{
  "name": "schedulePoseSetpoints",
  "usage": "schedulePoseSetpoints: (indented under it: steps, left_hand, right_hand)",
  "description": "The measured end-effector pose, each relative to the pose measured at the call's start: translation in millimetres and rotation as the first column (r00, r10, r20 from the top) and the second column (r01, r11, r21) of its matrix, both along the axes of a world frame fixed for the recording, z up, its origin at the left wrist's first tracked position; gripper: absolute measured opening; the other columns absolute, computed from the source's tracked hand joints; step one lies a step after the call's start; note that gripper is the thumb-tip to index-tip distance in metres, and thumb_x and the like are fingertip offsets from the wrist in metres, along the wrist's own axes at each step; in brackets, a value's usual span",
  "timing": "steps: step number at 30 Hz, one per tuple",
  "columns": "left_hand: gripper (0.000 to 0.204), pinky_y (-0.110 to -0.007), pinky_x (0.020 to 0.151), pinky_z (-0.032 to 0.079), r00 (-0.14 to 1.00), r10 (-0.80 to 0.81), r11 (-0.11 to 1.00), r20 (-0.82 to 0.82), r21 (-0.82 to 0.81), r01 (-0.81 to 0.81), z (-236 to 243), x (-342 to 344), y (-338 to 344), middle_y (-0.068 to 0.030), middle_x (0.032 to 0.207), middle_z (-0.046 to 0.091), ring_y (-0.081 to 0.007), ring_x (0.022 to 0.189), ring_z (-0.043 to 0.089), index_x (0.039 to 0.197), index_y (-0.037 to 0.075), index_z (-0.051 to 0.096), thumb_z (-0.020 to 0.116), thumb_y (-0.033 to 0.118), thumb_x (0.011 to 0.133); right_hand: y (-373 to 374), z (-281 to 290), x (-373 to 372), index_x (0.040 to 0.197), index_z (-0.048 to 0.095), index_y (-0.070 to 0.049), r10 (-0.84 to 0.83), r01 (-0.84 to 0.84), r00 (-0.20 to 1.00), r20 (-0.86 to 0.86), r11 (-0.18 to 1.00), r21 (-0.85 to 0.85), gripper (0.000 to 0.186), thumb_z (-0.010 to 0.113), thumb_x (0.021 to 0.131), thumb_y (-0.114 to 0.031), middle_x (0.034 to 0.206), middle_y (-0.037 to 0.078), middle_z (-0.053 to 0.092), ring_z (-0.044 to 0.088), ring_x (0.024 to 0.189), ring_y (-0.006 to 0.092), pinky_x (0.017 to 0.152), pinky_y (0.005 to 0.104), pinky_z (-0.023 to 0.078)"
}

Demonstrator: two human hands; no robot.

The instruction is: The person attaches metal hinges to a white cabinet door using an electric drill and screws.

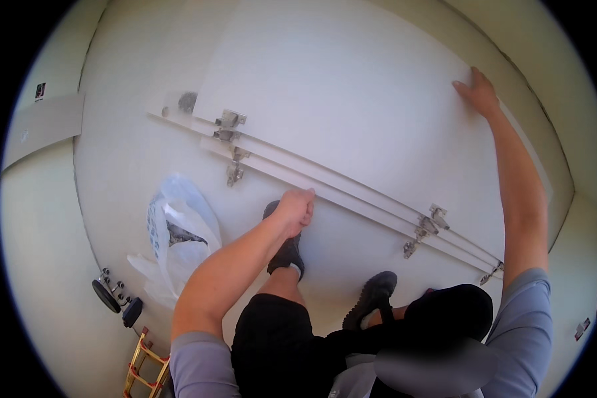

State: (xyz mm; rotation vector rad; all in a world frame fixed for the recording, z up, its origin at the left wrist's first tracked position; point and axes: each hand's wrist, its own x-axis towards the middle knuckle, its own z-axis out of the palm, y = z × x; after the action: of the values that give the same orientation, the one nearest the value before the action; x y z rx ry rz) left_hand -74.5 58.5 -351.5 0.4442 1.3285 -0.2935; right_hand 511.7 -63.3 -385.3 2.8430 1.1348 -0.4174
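Note:
Several white door panels with metal hinges lie stacked in a stepped pile before me; the large top panel (338,86) covers most of the others. My right hand (479,94) is stretched out to that panel's far right edge, thumb apart from the fingers, resting on its surface. Closer to me, my left hand (296,211) is curled closed beside the near long edge of the lowest visible panel (351,207). Its fingers hide whatever may be inside. Cup hinges stick out along the near edges: a left group (229,126) and a right group (426,229).
A white plastic bag (179,225) with something dark inside lies left of my shoe (286,252). Further left are a round black object with metal fittings (106,295) and a yellow stepladder (144,365). A loose board (46,126) stands at the far left wall.

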Motion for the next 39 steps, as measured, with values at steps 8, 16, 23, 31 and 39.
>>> schedulePoseSetpoints:
  steps: [8,16,23,31,39]
  left_hand:
    - [0.026,-0.027,0.045,0.027,0.989,-0.133,0.991,0.065,0.030,0.131,-2,-14,19,0.0003,0.063,0.046,-0.0105,0.052,0.036,0.111,-0.001,0.064,0.056,0.024,0.107]
    - [0.031,-0.029,0.045,0.036,0.970,0.023,0.485,-0.243,0.851,0.202,-14,-80,177,-0.0016,0.067,0.055,-0.0105,0.054,0.047,0.120,0.004,0.069,0.049,0.022,0.104]
    - [0.047,-0.027,0.042,0.031,0.956,-0.003,0.626,-0.292,0.745,0.230,-2,-77,270,-0.0012,0.067,0.052,-0.0090,0.052,0.044,0.149,0.001,0.052,0.051,0.021,0.106]
    - [0.043,-0.025,0.042,0.027,0.978,0.084,0.729,-0.189,0.681,0.069,-4,-71,272,0.0018,0.065,0.046,-0.0080,0.048,0.036,0.147,0.008,0.054,0.050,0.020,0.106]
    - [0.045,-0.027,0.045,0.031,0.976,0.024,0.690,-0.214,0.710,0.139,1,-64,261,0.0015,0.068,0.049,-0.0080,0.054,0.041,0.146,0.002,0.056,0.051,0.016,0.103]
  right_hand:
    - [-7,-16,6,0.161,0.029,-0.006,0.031,-0.030,0.999,-0.016,0.999,0.031,0.102,0.066,0.090,-0.067,0.162,0.026,0.035,0.031,0.151,0.0459,0.121,0.0533,0.033]
    - [-5,-17,8,0.163,0.027,-0.007,-0.008,0.008,1.000,0.020,1.000,0.021,0.102,0.066,0.090,-0.067,0.165,0.025,0.031,0.028,0.152,0.0456,0.122,0.0543,0.031]
    - [-6,-9,6,0.161,0.029,-0.005,0.000,0.000,1.000,-0.028,1.000,0.028,0.102,0.068,0.089,-0.066,0.163,0.025,0.035,0.031,0.151,0.0455,0.122,0.0543,0.031]
    - [3,8,3,0.157,0.037,0.000,0.022,-0.021,1.000,-0.012,1.000,0.010,0.097,0.071,0.089,-0.060,0.158,0.027,0.043,0.040,0.146,0.0435,0.121,0.0486,0.033]
    - [-12,20,10,0.156,0.036,0.003,0.058,-0.058,0.998,-0.012,0.998,0.028,0.096,0.074,0.089,-0.054,0.157,0.027,0.045,0.042,0.146,0.0404,0.121,0.0466,0.035]
